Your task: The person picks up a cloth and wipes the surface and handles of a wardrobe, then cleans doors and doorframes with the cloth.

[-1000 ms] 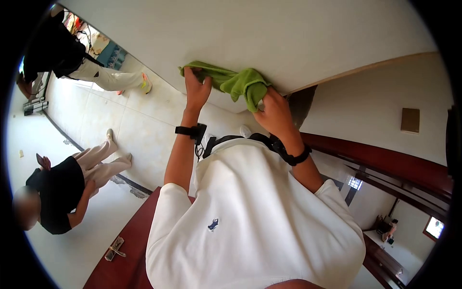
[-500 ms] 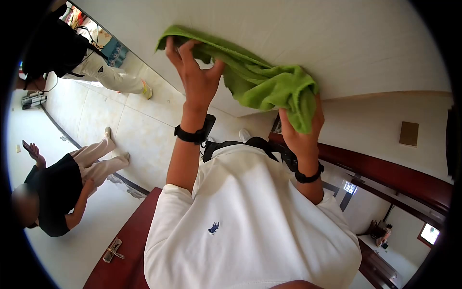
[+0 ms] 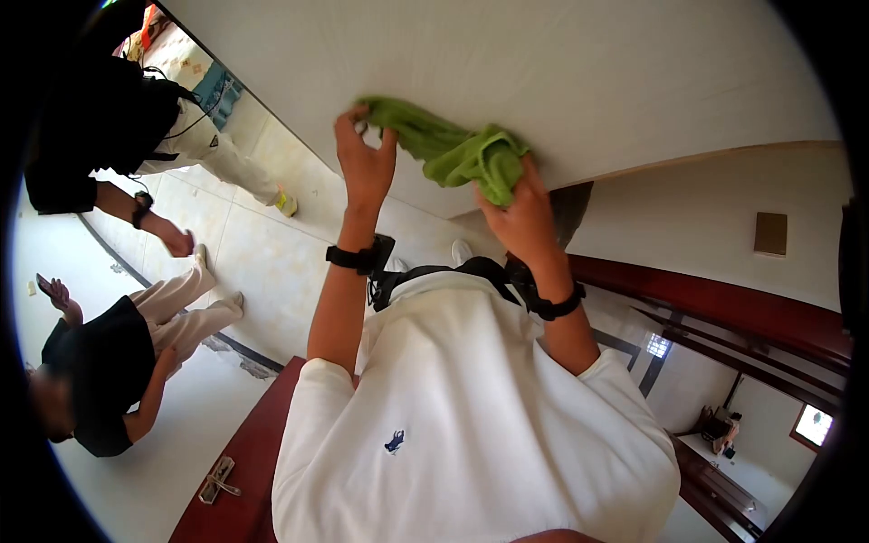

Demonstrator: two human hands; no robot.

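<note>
A green cloth (image 3: pixel 453 149), bunched and slightly blurred, stretches between my two hands against a pale flat surface (image 3: pixel 579 72). My left hand (image 3: pixel 367 163) pinches the cloth's left end near the surface's lower left edge. The right end, thicker and folded over, is gripped by my right hand (image 3: pixel 520 213). Black straps are around both of my wrists.
At the upper left stands a person in a black top (image 3: pixel 127 118), one arm hanging down. Another person (image 3: pixel 113 362) at the lower left holds a phone. A dark red door (image 3: pixel 244 462) with a metal handle is below. Red frames run along the right.
Between the earlier frames the cloth spread wider and up; now it is bunched again and my hands are closer together. The person at the upper left has lowered an arm into view.
</note>
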